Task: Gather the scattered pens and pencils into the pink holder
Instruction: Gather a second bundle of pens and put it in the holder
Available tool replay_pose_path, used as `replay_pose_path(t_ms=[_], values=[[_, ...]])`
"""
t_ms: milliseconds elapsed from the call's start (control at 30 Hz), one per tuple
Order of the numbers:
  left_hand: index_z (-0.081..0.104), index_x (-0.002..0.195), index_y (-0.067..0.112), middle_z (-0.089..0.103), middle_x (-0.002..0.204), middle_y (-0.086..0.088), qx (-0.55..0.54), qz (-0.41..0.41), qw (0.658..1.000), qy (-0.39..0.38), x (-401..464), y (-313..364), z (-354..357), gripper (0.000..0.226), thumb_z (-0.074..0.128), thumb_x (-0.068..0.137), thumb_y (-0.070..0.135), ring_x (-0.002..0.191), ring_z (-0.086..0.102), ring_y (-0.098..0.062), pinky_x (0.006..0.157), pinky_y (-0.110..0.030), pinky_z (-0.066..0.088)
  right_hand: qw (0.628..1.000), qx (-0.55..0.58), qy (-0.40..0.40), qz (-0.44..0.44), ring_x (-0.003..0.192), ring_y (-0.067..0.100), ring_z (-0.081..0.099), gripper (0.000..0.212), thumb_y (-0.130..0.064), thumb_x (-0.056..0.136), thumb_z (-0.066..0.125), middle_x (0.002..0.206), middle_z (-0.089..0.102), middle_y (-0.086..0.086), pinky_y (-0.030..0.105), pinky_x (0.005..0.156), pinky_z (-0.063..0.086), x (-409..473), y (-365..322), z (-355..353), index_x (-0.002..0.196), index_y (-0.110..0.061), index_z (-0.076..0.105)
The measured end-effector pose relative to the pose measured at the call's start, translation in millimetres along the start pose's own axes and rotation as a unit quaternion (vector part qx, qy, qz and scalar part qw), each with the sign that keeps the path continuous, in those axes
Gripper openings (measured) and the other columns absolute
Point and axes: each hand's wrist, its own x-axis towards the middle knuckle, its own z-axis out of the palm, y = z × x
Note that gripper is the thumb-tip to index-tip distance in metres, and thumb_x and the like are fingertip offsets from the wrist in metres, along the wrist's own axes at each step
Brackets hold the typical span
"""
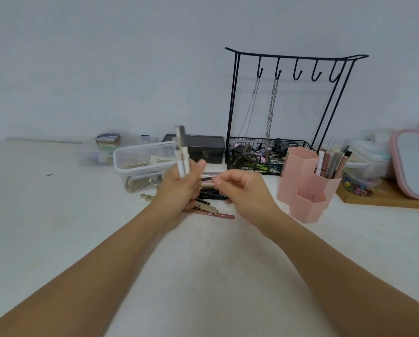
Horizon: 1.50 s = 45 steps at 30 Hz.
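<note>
My left hand (179, 188) grips a small bunch of pens (182, 152) upright above the table, white and dark ones, blurred at the top. My right hand (242, 188) hovers just right of it with loosely curled fingers, and I cannot tell whether it holds anything. Under both hands lies a pile of scattered pens and pencils (209, 205), black, gold and pink, partly hidden by the hands. The pink holder (308, 188) stands to the right, with several pens (331, 161) upright in its back compartment.
A clear plastic box (140, 164) sits behind my left hand, with a dark tin (203, 147) behind it. A black wire rack with hooks, chains and a basket (271, 152) stands at the back. Right of the holder are a wooden board (383, 198), small containers and a pink-framed mirror (415, 161).
</note>
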Motion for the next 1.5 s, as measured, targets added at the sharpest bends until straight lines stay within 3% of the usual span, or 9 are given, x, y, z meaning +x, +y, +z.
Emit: replay_pose_path(t_ms=[233, 400, 600, 733, 933, 1100, 1300, 1367, 1500], values=[[0.047, 0.069, 0.022, 0.041, 0.05, 0.006, 0.02, -0.031, 0.985, 0.17, 19, 1, -40, 0.035, 0.065, 0.098, 0.029, 0.042, 0.034, -0.011, 0.039, -0.021, 0.028, 0.981, -0.184, -0.053, -0.029, 0.071, -0.013, 0.051, 0.018, -0.025, 0.099, 0.058, 0.091, 0.063, -0.013, 0.005, 0.065, 0.041, -7, 12, 19, 0.114, -0.022, 0.069], [0.057, 0.077, 0.02, 0.047, 0.053, 0.006, 0.039, -0.049, 0.982, 0.18, 19, -7, -37, 0.024, 0.068, 0.095, 0.032, 0.046, 0.039, -0.012, 0.046, -0.026, 0.034, 0.964, -0.25, -0.08, 0.032, 0.068, 0.001, 0.06, 0.018, -0.028, 0.091, 0.071, 0.089, 0.071, -0.006, 0.015, 0.058, 0.045, 12, 0, 26, 0.106, -0.019, 0.071], [0.054, 0.065, 0.023, 0.049, 0.054, 0.007, 0.094, -0.014, 0.982, 0.161, 15, -9, -30, 0.035, 0.066, 0.096, 0.033, 0.051, 0.043, -0.013, 0.054, -0.03, 0.037, 0.942, -0.309, -0.099, 0.087, 0.078, 0.017, 0.065, 0.02, -0.023, 0.077, 0.084, 0.087, 0.074, 0.002, 0.029, 0.078, 0.055, 30, -17, 33, 0.093, -0.011, 0.08], [0.054, 0.064, 0.023, 0.05, 0.051, 0.011, 0.113, 0.013, 0.982, 0.149, 12, -9, -26, 0.037, 0.063, 0.097, 0.035, 0.051, 0.046, -0.01, 0.057, -0.029, 0.039, 0.935, -0.292, -0.144, 0.143, 0.075, 0.019, 0.061, 0.032, -0.023, 0.075, 0.087, 0.087, 0.073, 0.007, 0.031, 0.078, 0.054, 32, -23, 34, 0.099, -0.006, 0.077], [0.055, 0.069, 0.02, 0.052, 0.045, 0.013, 0.093, 0.019, 0.986, 0.137, 9, -5, -23, 0.037, 0.061, 0.099, 0.039, 0.04, 0.047, 0.0, 0.045, -0.016, 0.038, 0.969, -0.224, -0.016, 0.107, 0.064, 0.019, 0.054, 0.029, -0.029, 0.087, 0.075, 0.074, 0.066, 0.02, 0.028, 0.062, 0.045, 21, -13, 21, 0.086, 0.0, 0.078], [0.046, 0.067, 0.021, 0.037, 0.054, 0.003, 0.042, 0.028, 0.991, 0.124, 10, -6, -23, 0.042, 0.069, 0.092, 0.046, 0.043, 0.033, -0.011, 0.045, -0.024, 0.03, 0.993, -0.004, 0.069, 0.101, 0.067, 0.007, 0.055, 0.024, -0.032, 0.092, 0.069, 0.071, 0.067, -0.009, 0.023, 0.068, 0.041, 4, -8, 7, 0.088, -0.012, 0.081], [0.054, 0.08, 0.022, 0.036, 0.052, 0.005, -0.116, -0.014, 0.993, 0.023, -2, -3, -7, 0.034, 0.079, 0.074, 0.044, 0.044, 0.025, -0.011, 0.04, -0.022, 0.023, 0.982, 0.137, -0.02, 0.124, 0.049, 0.01, 0.027, 0.021, -0.031, 0.094, 0.066, 0.046, 0.037, -0.013, 0.02, 0.048, 0.026, -3, 4, 19, 0.099, -0.016, 0.08], [0.06, 0.084, 0.018, 0.046, 0.052, 0.007, -0.123, -0.012, 0.992, 0.015, -5, -3, -3, 0.031, 0.082, 0.071, 0.035, 0.042, 0.031, -0.009, 0.038, -0.019, 0.026, 0.989, 0.117, -0.042, 0.086, 0.043, 0.003, 0.035, 0.018, -0.021, 0.095, 0.065, 0.046, 0.045, -0.015, 0.014, 0.046, 0.032, -4, 5, 22, 0.101, -0.01, 0.078], [0.065, 0.085, 0.009, 0.064, 0.067, -0.01, -0.072, -0.007, 0.997, -0.005, -6, -6, -3, 0.021, 0.083, 0.08, 0.019, 0.047, 0.054, -0.011, 0.045, -0.019, 0.043, 0.993, 0.108, -0.055, 0.01, 0.05, 0.006, 0.039, 0.007, -0.006, 0.09, 0.07, 0.063, 0.046, 0.01, 0.01, 0.05, 0.041, -6, 8, 27, 0.086, -0.005, 0.076]])
